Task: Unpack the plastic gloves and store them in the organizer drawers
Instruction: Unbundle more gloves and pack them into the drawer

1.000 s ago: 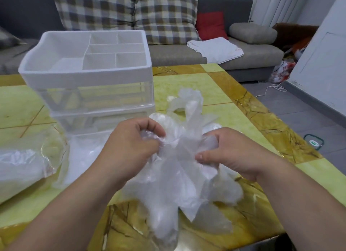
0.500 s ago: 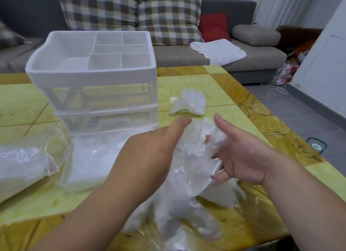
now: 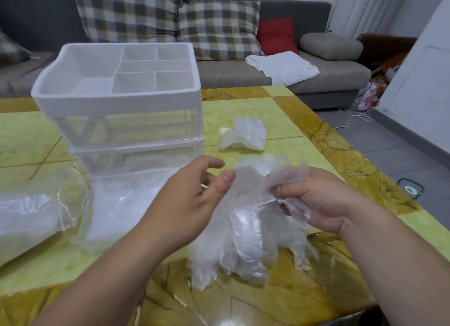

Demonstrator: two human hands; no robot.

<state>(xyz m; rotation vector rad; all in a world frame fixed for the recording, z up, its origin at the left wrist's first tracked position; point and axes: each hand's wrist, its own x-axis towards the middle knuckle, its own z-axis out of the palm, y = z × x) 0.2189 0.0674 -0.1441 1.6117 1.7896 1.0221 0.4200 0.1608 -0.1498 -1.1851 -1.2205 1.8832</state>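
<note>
Head view | right hand (image 3: 323, 204) pinching bunch of plastic gloves (image 3: 246, 240) at upper end, long axis hanging down to table (image 3: 280, 111) | left hand (image 3: 185, 199) slack, thumb beside bunch, gripping nothing | pulled-out organizer drawer (image 3: 117, 204) left of bunch, nearer left hand.

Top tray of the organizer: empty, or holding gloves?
Empty. Every compartment of the top tray shows its bare white floor; the gloves are all outside it.
</note>
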